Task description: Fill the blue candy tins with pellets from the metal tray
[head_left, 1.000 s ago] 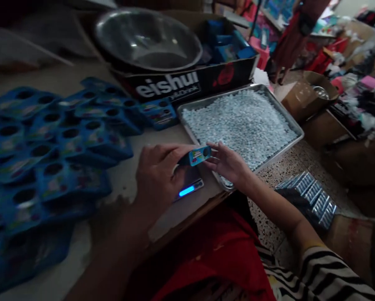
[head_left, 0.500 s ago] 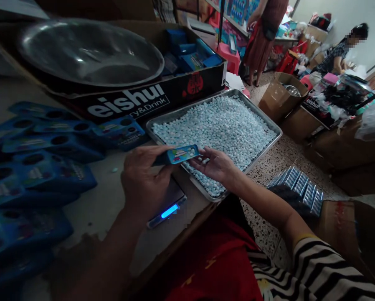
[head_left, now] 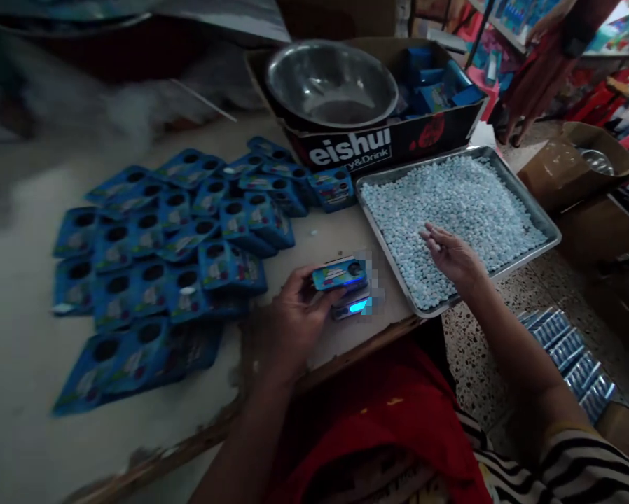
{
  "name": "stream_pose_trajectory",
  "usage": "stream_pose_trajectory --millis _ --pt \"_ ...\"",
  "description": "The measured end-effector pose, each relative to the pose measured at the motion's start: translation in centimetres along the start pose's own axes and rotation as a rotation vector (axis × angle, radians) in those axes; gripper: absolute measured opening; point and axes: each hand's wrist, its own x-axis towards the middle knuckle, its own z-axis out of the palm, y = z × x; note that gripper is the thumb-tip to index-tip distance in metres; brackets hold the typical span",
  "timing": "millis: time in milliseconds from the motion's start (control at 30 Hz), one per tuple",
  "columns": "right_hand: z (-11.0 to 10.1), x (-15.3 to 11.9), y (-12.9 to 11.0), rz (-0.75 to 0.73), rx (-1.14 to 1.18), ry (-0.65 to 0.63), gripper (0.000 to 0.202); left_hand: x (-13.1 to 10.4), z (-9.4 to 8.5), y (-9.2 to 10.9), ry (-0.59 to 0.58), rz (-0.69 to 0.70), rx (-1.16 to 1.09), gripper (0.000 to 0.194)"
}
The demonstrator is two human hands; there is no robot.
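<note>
Blue box (head_left: 335,275) in left hand (head_left: 298,309)

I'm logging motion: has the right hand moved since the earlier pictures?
Yes: the right hand moved rightward, farther from the left rim of the tray.

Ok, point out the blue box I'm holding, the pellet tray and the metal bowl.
Held blue box (head_left: 337,275): head view, on its printed face.
Pellet tray (head_left: 529,255): head view, on its near rim.
Metal bowl (head_left: 331,84): head view, on its inner wall.
</note>
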Motion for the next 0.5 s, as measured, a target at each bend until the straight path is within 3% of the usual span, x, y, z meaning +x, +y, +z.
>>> stream_pose_trajectory --millis 67,200,267,400,500 --pt "-0.5 0.1 0.4 -0.014 -0.089 -0.051 0.017 -0.2 0.1 0.1 0.062 -0.025 -0.055 0.056" --pt "-2.1 0.3 0.6 -0.104 -0.271 -0.128 0.034 -1.7 -1.3 -0.1 0.139 -0.044 -0.092 0.081" --pt "-2.7 0.4 0.3 -0.151 -0.302 -0.114 0.033 -3.0 -2.5 -0.3 0.158 -0.080 -0.080 0.076" --pt "-2.8 0.2 -0.4 -0.130 -0.288 -0.131 0.033 -4.9 -4.1 0.4 0.222 -0.181 -0.021 0.046" --pt "-2.2 -0.3 -0.7 -0.097 -0.272 -0.149 0.030 -5.4 -4.7 1.8 0.338 -0.127 0.024 0.038"
